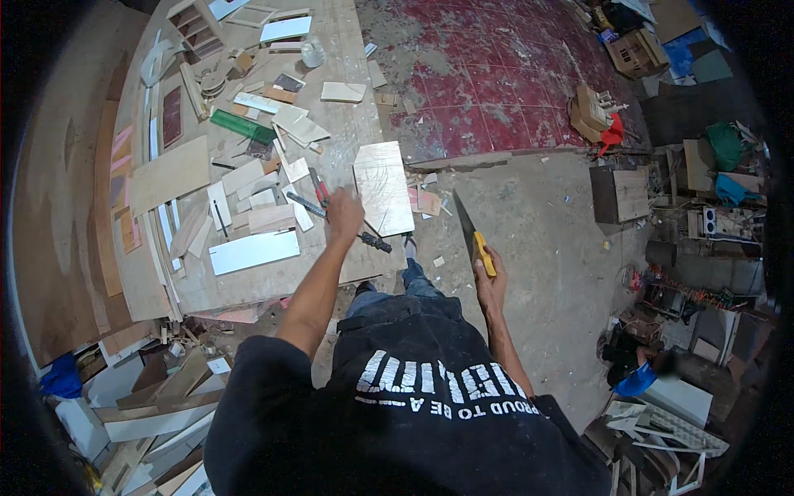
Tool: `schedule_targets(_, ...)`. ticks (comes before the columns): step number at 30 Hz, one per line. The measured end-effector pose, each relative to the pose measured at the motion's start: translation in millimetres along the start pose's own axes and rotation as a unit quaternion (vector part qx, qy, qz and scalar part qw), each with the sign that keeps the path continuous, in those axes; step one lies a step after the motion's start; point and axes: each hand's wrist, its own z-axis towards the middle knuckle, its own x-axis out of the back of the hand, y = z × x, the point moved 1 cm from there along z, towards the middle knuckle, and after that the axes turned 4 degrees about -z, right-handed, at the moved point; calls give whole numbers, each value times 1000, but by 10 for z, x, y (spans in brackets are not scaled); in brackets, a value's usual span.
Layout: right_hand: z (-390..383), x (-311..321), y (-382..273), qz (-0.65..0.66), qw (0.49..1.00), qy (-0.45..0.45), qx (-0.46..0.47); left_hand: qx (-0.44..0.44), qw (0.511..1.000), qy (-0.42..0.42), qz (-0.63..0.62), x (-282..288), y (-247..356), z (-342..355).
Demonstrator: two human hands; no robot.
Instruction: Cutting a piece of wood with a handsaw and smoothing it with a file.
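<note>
My right hand (491, 277) is closed around the yellow handle of a handsaw (468, 221), whose dark blade points up and away over the concrete floor. Over the wooden worktable, my left hand (344, 217) lies across a dark bar clamp (370, 240). Its fingers are smeared, so whether they grip the clamp is unclear. A red-handled tool (318, 183) is right beside those fingers. To their right a pale wooden board (383, 188) with dark lines on it lies at the table's edge. A white strip (255, 252) lies to the left of my left forearm.
The worktable (327, 277) carries several wood offcuts, a green piece (242, 126) and a small wooden shelf (195, 29). Scrap boards (165, 405) are piled at the lower left. On the right stand a dark box (620, 194), a red item (610, 135) and assorted clutter.
</note>
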Motion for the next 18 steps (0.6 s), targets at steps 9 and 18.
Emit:
schedule_targets(9,75,-560,-290,10,999,-20,25,-203,976,-78,27,279,-253,-914)
schedule_targets(18,-176,-868,-525,-19,999,-8,32,-121,992,15,33,63,200,-120)
